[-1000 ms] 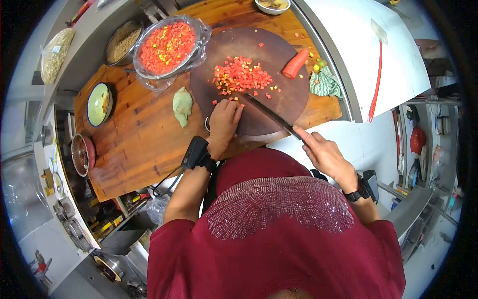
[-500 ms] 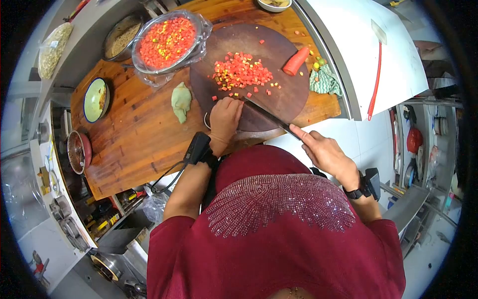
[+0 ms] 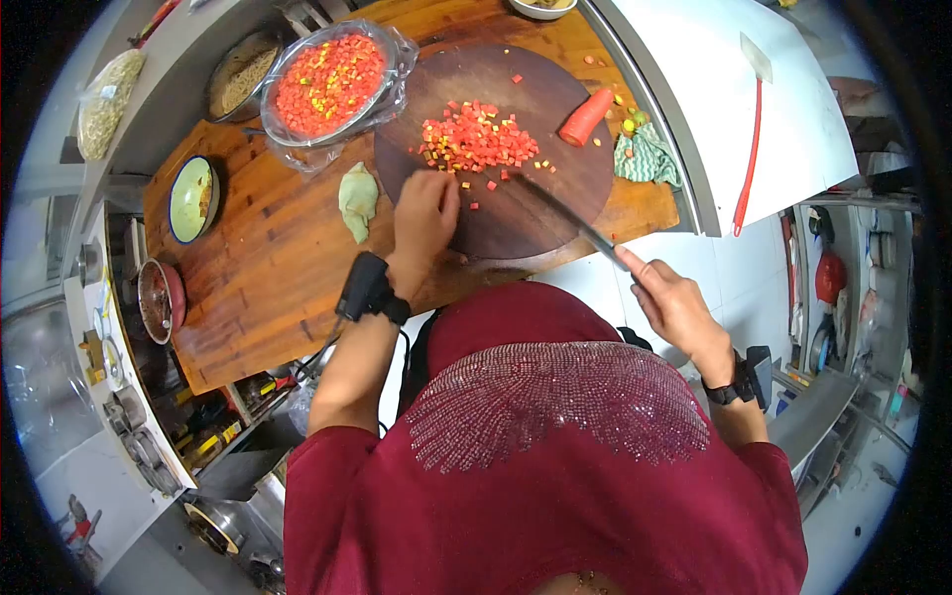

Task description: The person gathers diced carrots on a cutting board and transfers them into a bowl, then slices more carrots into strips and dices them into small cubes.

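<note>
My right hand [image 3: 674,302] is closed round the handle of a knife [image 3: 572,217], whose blade reaches over the round brown cutting board [image 3: 516,223]. My left hand [image 3: 426,213] is curled at the board's left part, near the diced red and yellow pieces [image 3: 476,137]; whether anything is in its fingers is hidden. On the board's right side lies a larger red carrot-like piece [image 3: 586,118]. A pale green cloth or glove [image 3: 357,201] rests on the wooden table, left of the board.
A plastic-lined bowl [image 3: 382,104] of diced red pieces stands beyond the board's left edge. Elsewhere are a pot [image 3: 238,82], a green bowl [image 3: 192,199], a red bowl [image 3: 161,300], a striped cloth [image 3: 647,156] and a red-handled spatula [image 3: 752,154].
My left hand has shifted left and slightly up, away from the knife tip. The knife and my right hand have moved a little to the right.
</note>
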Demonstrator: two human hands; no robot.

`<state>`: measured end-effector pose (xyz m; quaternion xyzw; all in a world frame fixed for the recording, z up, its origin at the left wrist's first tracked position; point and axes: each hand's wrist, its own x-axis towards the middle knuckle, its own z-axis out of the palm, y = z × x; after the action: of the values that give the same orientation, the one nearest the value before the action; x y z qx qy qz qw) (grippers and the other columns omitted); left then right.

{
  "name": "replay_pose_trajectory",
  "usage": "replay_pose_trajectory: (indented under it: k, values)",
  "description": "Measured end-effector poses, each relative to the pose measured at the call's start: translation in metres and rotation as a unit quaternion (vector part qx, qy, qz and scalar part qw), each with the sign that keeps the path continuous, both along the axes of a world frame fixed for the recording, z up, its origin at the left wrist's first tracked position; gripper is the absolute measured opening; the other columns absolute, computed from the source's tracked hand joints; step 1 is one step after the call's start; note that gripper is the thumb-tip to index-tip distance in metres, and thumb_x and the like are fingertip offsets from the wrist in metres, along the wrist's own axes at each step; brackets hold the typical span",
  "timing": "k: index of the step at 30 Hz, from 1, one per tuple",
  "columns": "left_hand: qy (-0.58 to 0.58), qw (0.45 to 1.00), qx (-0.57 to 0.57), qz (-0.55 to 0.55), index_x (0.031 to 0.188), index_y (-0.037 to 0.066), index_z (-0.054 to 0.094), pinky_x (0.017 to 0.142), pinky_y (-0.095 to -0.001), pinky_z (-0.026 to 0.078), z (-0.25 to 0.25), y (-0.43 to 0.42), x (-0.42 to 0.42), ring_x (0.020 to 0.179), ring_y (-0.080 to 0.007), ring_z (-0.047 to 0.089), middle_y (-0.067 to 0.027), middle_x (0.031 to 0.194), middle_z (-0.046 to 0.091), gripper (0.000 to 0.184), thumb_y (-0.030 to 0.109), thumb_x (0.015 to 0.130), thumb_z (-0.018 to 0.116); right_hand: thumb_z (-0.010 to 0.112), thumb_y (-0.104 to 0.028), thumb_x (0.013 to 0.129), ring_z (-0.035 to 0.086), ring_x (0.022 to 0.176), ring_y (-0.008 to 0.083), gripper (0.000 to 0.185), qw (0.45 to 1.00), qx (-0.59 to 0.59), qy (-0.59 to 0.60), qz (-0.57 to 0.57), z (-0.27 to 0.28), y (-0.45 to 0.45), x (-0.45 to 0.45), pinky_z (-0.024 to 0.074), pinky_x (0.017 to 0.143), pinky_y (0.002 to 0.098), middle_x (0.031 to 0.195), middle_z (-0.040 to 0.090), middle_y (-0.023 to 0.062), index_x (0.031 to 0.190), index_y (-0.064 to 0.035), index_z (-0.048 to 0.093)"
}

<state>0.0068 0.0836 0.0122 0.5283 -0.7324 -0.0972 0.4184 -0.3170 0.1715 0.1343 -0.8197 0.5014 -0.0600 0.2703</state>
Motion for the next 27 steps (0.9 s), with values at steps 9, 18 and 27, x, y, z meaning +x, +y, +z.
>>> replay_pose_trajectory:
  k: [9,18,27]
  values:
    - [-0.118,0.987,0.038,-0.103,0.091,0.006,0.063,0.074,-0.0417,0.047,-0.001,-0.079,-0.006,0.082,-0.0331,0.058,-0.0136,0.082,0.059,0.012,0.013,0.082,0.059,0.054,-0.004,0.085,0.058,0.068,0.0348,0.059,0.997,-0.047,-0.035,-0.046,-0.007,-0.011,-0.006,0.0488,0.060,0.0419,0.082,0.056,0.0149,0.139,-0.0200,0.037]
    - [-0.254,0.962,0.048,-0.088,0.079,0.007,0.064,0.071,-0.0415,0.047,0.006,-0.100,-0.024,0.080,-0.0284,0.060,-0.0107,0.078,0.060,0.009,0.014,0.079,0.059,0.054,-0.004,0.085,0.058,0.070,0.0353,0.057,0.995,-0.020,-0.042,-0.084,-0.013,-0.010,-0.019,0.0490,0.061,0.0425,0.083,0.056,0.0150,0.138,-0.0198,0.039]
    - [-0.165,0.980,0.111,-0.028,0.077,0.004,0.061,0.067,-0.0432,0.048,0.028,-0.081,-0.031,0.077,-0.0337,0.061,-0.0145,0.081,0.061,0.013,0.015,0.084,0.056,0.055,-0.005,0.086,0.059,0.071,0.0352,0.055,0.994,-0.009,-0.068,-0.087,-0.016,-0.012,-0.022,0.0495,0.063,0.0424,0.084,0.057,0.0153,0.137,-0.0197,0.040]
